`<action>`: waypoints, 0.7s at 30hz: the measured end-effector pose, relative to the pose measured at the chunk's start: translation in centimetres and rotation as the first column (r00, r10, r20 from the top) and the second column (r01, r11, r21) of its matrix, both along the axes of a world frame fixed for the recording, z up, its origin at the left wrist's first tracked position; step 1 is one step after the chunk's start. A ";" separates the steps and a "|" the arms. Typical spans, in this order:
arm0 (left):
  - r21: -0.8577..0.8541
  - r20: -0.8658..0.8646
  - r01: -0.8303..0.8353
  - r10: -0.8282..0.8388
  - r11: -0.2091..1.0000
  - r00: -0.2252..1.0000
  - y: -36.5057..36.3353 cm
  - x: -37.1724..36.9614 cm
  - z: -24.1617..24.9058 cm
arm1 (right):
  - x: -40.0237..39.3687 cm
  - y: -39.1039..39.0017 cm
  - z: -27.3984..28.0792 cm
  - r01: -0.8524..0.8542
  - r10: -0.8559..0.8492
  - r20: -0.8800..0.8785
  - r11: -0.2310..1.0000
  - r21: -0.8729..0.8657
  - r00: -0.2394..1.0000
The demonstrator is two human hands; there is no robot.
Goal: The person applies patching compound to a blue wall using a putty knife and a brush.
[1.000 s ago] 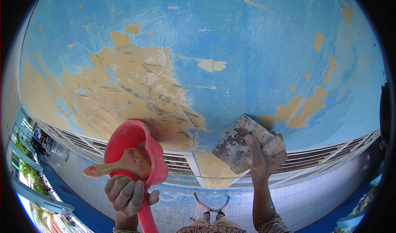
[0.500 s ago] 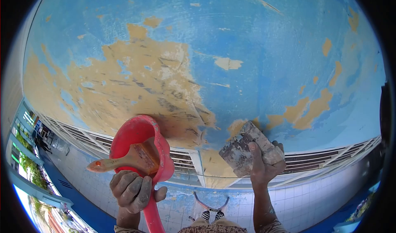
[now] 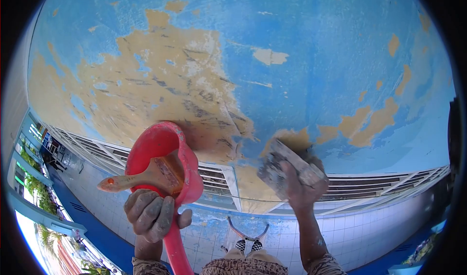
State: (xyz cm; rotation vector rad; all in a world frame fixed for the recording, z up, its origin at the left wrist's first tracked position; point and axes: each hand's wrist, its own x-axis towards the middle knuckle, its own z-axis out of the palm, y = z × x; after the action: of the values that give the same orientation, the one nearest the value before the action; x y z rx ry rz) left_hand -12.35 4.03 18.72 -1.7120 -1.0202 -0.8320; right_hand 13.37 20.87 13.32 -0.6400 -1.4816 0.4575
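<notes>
My left hand point(image 3: 152, 215) is wrapped round the handle of a red plastic dipper point(image 3: 193, 185), its cup tilted toward me. A wooden-handled paintbrush point(image 3: 168, 175) lies in the cup, its handle sticking out over the left rim. My right hand point(image 3: 305, 187), slightly blurred, grips a flat, grey paint-smeared tool point(image 3: 275, 175), its exact kind unclear. The tool's upper edge is right at the wall point(image 3: 311, 80), beside a bare tan patch point(image 3: 296, 137). Peeling blue paint covers the wall, with a large tan area on the left, above the dipper.
Louvred openings point(image 3: 369, 190) run along the wall's lower edge. Far below is a pale tiled floor point(image 3: 350, 231). Checkered shoes point(image 3: 256, 246) show at the bottom, beside a curved metal frame point(image 3: 236, 228). Blue railings point(image 3: 48, 216) and plants point(image 3: 34, 185) are at the left.
My right hand and the tool have moved left and down along the wall, showing more of the tan patch. My left hand still holds the dipper. The view has shifted slightly.
</notes>
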 end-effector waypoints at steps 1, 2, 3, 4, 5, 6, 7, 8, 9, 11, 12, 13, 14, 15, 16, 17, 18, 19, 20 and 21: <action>0.006 -0.006 -0.003 0.003 1.000 1.000 0.0 -0.3 0.2 | 0.2 -0.5 -0.4 -0.063 0.045 -0.133 0.989 -0.130 0.990; 0.020 -0.011 0.010 -0.010 1.000 1.000 0.0 -0.4 0.1 | 0.2 -0.7 -0.6 -0.143 0.077 -0.261 0.958 -0.248 0.962; 0.036 -0.010 0.021 -0.021 0.999 1.000 0.2 -0.2 -0.1 | 0.1 -0.5 -0.9 -0.125 0.108 -0.133 0.984 -0.127 0.985; 0.026 -0.003 0.022 -0.022 0.999 1.000 0.0 0.0 -0.1 | 0.0 -0.4 -1.2 -0.123 0.106 -0.128 0.983 -0.137 0.986; 0.008 -0.008 0.005 -0.005 1.000 1.000 0.0 0.2 0.0 | -0.5 -0.2 -0.9 -0.075 0.075 -0.003 0.995 -0.066 0.997; 0.000 -0.015 -0.015 0.015 1.000 1.000 0.1 0.3 0.2 | -0.7 0.1 -0.6 -0.040 0.038 0.117 0.999 0.019 0.992; 0.000 -0.016 -0.015 0.015 1.000 1.000 0.1 0.4 0.2 | -0.5 -0.2 -1.0 -0.019 0.024 0.120 0.999 -0.043 0.992; -0.007 -0.013 -0.010 0.010 1.000 1.000 0.1 0.5 0.2 | 0.0 -0.4 -1.2 -0.018 0.023 0.118 0.999 -0.044 0.993; -0.012 -0.014 -0.006 0.005 1.000 1.000 0.1 0.2 0.3 | 0.5 -0.6 -1.3 -0.053 0.055 0.009 0.991 -0.124 0.998; -0.006 -0.010 0.000 0.000 1.000 1.000 0.0 -0.3 0.3 | -0.4 -1.0 -1.4 -0.193 0.135 -0.243 0.952 -0.237 0.961; -0.022 -0.002 0.014 -0.014 1.000 1.000 -0.2 -0.2 0.1 | -1.1 -0.9 -1.6 -0.195 0.137 -0.238 0.950 -0.244 0.962; -0.041 0.001 0.016 -0.016 0.999 1.000 -0.5 0.0 0.0 | -1.7 -0.8 -1.8 -0.083 0.079 -0.038 0.991 -0.105 0.996; -0.047 0.005 -0.014 0.014 0.999 1.000 -0.5 0.2 0.0 | -2.2 -0.4 -1.8 -0.001 -0.009 0.151 0.998 0.067 0.988; -0.050 0.006 -0.045 0.045 0.998 0.999 -0.5 0.3 0.1 | -2.4 0.0 -1.8 -0.072 0.071 0.095 0.997 0.004 0.993; -0.052 0.004 -0.047 0.047 0.998 0.999 -0.5 0.4 0.1 | -1.8 0.0 -2.4 -0.074 0.073 0.092 0.997 0.001 0.993; -0.067 0.026 -0.038 0.039 0.997 0.999 -0.8 0.4 -0.1 | -0.4 -0.3 -3.5 -0.043 0.043 0.088 0.999 -0.004 0.995; -0.072 0.042 -0.029 0.032 0.997 0.999 -0.8 0.0 0.0 | -0.1 -0.3 -4.1 -0.013 0.013 0.078 1.000 0.000 0.997; -0.065 0.039 -0.037 0.040 0.997 0.998 -0.8 -0.4 0.1 | -0.7 -0.6 -3.3 -0.025 0.019 -0.065 0.996 -0.085 0.998; -0.061 0.039 -0.031 0.034 0.998 0.999 -0.7 -0.5 0.1 | -0.9 -0.5 -2.8 -0.035 0.030 -0.057 0.997 -0.076 0.998; -0.079 0.046 -0.018 0.021 0.997 0.999 -0.9 -0.2 0.0 | -0.6 -0.9 -2.7 0.048 -0.045 0.063 0.998 -0.040 0.997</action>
State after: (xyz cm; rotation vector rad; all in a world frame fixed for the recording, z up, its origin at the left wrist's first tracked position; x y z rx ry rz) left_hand -12.59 3.11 18.71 -1.7528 -1.1123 -0.8326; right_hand 12.82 19.99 10.63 -0.7255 -1.5155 0.4368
